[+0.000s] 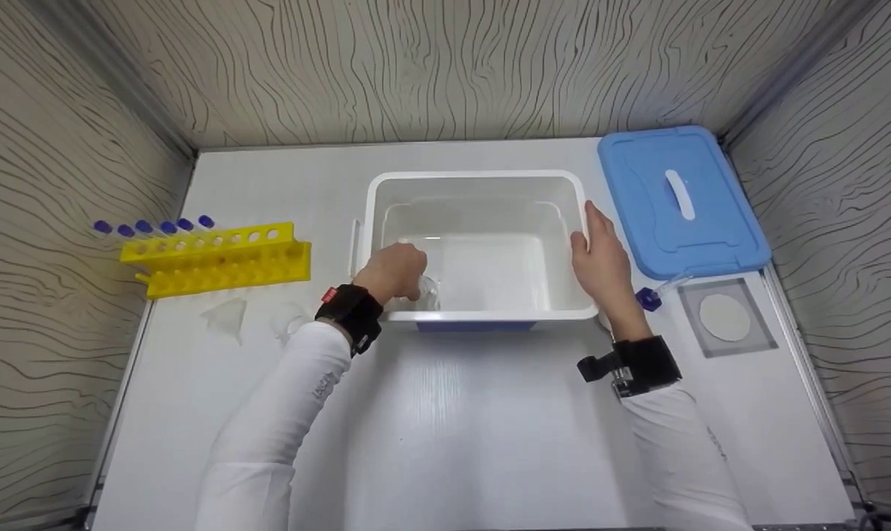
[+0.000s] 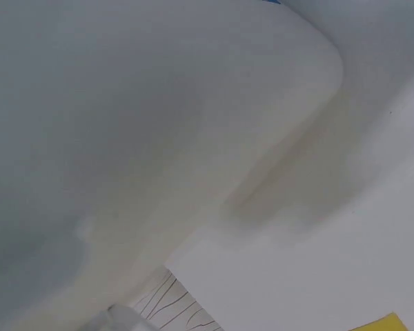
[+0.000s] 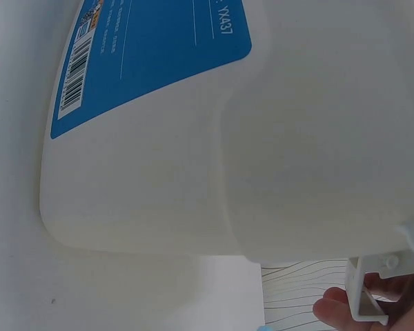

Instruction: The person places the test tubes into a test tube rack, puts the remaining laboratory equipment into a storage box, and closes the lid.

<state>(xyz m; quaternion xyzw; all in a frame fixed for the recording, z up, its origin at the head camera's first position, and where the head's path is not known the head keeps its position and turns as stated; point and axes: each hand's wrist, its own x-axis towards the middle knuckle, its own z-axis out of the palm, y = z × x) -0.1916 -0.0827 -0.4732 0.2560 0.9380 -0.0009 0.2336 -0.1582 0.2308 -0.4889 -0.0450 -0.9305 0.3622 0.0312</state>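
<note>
A white plastic storage bin (image 1: 482, 318) stands on the white table, its inside open to view from above. My left hand (image 1: 395, 269) reaches over the bin's near left side, fingers curled around a clear, see-through vessel (image 1: 428, 293) close to the bin floor; the hand covers most of it. At the right rim, my right hand (image 1: 602, 254) grips the bin, thumb at the rim and fingers outside. The right wrist view shows its fingertips (image 3: 334, 310) by the white side handle (image 3: 359, 293). Only the bin's outer wall (image 2: 159, 138) fills the left wrist view.
On the left stand a yellow test tube rack (image 1: 228, 280) and several blue-capped tubes (image 1: 167, 227), with a funnel (image 1: 228, 317) and a clear glass piece (image 1: 287, 321) nearby. A blue lid (image 1: 685, 206), a blue-capped clear item (image 1: 648, 299) and a grey square with a white disc (image 1: 724, 317) lie right.
</note>
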